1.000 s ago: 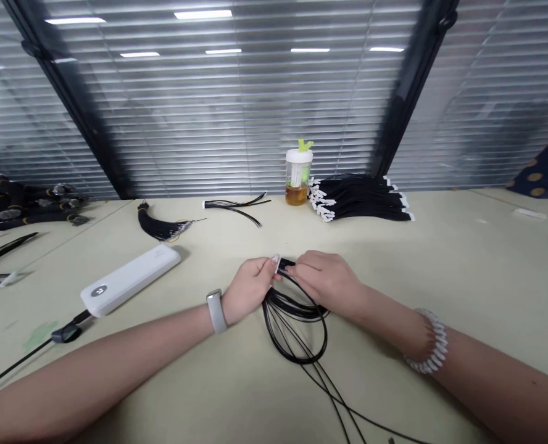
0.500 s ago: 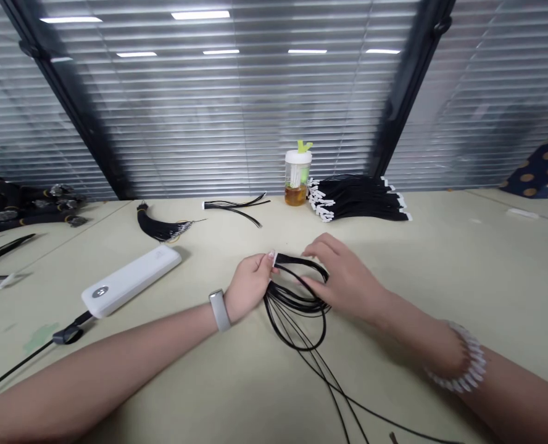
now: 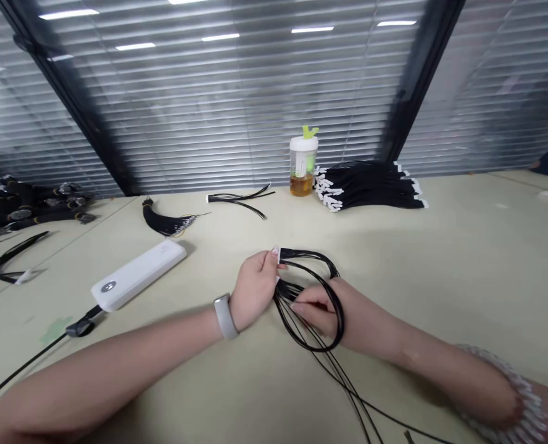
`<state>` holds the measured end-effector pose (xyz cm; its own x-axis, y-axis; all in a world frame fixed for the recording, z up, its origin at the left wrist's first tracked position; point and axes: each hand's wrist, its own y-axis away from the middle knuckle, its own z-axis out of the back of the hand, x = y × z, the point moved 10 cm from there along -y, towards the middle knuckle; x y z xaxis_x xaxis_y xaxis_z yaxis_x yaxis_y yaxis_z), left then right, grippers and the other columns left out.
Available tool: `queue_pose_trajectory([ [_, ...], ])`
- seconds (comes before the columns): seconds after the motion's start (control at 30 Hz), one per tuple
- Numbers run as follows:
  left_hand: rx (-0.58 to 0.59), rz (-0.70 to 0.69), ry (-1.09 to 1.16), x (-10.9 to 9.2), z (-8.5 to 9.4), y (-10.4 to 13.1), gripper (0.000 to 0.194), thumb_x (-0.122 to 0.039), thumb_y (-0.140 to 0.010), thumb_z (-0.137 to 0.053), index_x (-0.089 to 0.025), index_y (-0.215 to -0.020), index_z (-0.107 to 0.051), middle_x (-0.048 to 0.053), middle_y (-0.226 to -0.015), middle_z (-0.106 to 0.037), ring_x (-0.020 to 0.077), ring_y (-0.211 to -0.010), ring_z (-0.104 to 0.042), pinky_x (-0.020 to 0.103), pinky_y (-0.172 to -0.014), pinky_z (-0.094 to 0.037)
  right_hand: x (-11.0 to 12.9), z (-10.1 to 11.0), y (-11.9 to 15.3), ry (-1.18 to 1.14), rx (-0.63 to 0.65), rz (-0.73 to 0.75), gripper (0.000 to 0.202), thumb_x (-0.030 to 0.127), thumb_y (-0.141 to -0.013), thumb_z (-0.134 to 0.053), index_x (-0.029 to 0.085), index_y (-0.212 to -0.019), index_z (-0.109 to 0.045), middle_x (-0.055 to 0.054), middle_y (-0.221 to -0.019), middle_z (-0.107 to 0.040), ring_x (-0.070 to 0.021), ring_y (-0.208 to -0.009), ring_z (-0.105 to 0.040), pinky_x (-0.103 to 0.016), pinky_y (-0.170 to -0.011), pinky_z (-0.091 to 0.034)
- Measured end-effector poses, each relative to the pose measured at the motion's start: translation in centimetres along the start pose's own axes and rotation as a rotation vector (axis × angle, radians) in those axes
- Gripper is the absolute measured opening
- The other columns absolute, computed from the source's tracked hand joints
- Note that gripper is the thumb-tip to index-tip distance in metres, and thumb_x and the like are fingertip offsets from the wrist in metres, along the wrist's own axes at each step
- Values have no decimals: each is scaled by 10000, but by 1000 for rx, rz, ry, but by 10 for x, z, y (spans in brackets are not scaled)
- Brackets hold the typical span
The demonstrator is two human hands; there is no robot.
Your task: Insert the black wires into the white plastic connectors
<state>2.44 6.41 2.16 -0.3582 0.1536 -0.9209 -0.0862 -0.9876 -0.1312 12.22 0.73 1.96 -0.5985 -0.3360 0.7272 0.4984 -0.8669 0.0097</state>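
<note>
My left hand is closed on the white connector end of a black wire harness, thumb on top. The wires loop round to the right and come back toward the left hand. My right hand reaches through that loop, with thumb and index finger pinched on black wires just right of the left hand. One thick loop passes in front of the right fingers. Several thin loose wires trail from the bundle toward the lower right of the table.
A white power bank with a black cable lies on the left. Behind stand a drink bottle and a stack of black harnesses. A short harness and a tied bundle lie at the back. More bundles are piled far left.
My right hand has moved down and into the wire loop, and its fingers have closed from a spread pose. My left hand keeps its hold. The camera view has shifted slightly.
</note>
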Motion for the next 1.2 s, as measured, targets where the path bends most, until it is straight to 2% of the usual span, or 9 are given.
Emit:
queue_pose_trajectory([
  [0.13, 14, -36, 20, -4, -2, 1, 432, -469, -861, -362, -142, -656, -555, -12, -541, -486, 120, -557, -475, 221, -550, -360, -8, -6, -2, -124, -4, -69, 366, 331, -867, -395, 158, -548, -446, 27, -506, -506, -64, -469, -432, -185, -460, -320],
  [0.2, 13, -56, 26, -7, -2, 3, 427, -462, -866, -359, -147, -641, -538, -8, -547, -495, 127, -590, -503, 219, -565, -371, -12, -10, -2, -176, 20, -115, 382, 337, -869, -384, 157, -548, -482, 14, -509, -557, -67, -453, -483, -173, -457, -351],
  [0.33, 17, -91, -2, -12, -4, 7, 447, -469, -874, -340, -150, -614, -514, -1, -559, -515, 125, -593, -512, 221, -571, -378, -13, -13, -3, -177, 37, -151, 376, 307, -849, -397, 155, -514, -473, 14, -481, -559, -54, -392, -457, -156, -406, -328],
  [0.5, 18, -99, -17, -13, -5, 7, 449, -476, -873, -340, -143, -648, -540, -10, -545, -511, 108, -532, -474, 216, -527, -358, -9, -10, -4, -181, -9, -140, 303, 257, -821, -422, 157, -541, -480, 22, -471, -552, -50, -374, -454, -143, -388, -329],
  [0.67, 7, -86, -31, -13, -4, 6, 439, -457, -877, -347, -137, -652, -547, -5, -569, -542, 96, -520, -458, 206, -512, -343, -14, -12, -4, -212, -20, -165, 341, 286, -835, -407, 162, -520, -453, 26, -446, -540, -55, -361, -454, -144, -373, -336],
  [0.87, 12, -77, -16, -13, -4, 6, 450, -467, -875, -347, -132, -666, -562, 0, -579, -554, 102, -534, -470, 210, -526, -354, -21, -14, -4, -291, -26, -218, 288, 313, -851, -391, 174, -612, -473, 50, -426, -514, -65, -336, -444, -152, -341, -336],
  [1.2, 27, -76, -4, -11, -6, 6, 440, -469, -871, -355, -139, -662, -558, -13, -550, -520, 96, -499, -434, 214, -515, -346, -20, -12, -4, -201, 4, -205, 219, 252, -789, -404, 178, -598, -480, 46, -429, -509, -75, -367, -466, -167, -359, -334],
])
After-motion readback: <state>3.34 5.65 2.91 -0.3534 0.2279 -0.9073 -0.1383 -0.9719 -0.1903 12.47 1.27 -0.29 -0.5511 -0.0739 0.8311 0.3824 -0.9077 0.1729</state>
